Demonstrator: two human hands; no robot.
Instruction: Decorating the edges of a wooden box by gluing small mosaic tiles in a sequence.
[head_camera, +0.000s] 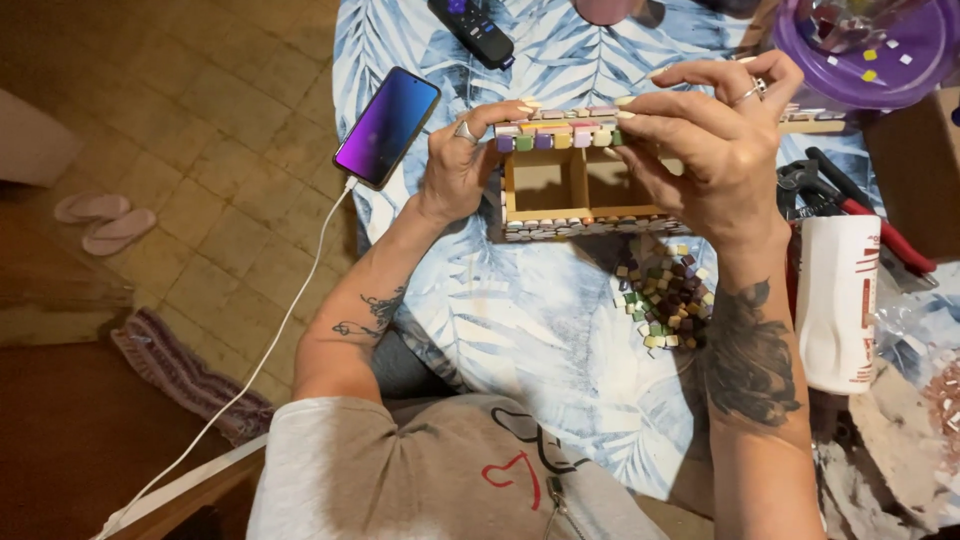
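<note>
A small wooden box (560, 190) with two open compartments stands on a blue leaf-patterned tablecloth (500, 310). Small coloured mosaic tiles cover its far rim and its near side. My left hand (458, 165) grips the box's left end, thumb on the tiled rim. My right hand (715, 150) holds the right end, its fingertips pressed on the row of pastel tiles along the top edge. A loose pile of small coloured tiles (665, 292) lies on the cloth just below my right hand.
A phone (387, 126) on a white cable lies at the table's left edge; a black remote (472, 30) sits farther back. Right of the box are red-handled pliers (860, 210), a white bottle (838, 300) and a purple bowl (860, 50). Slippers (105, 220) lie on the floor.
</note>
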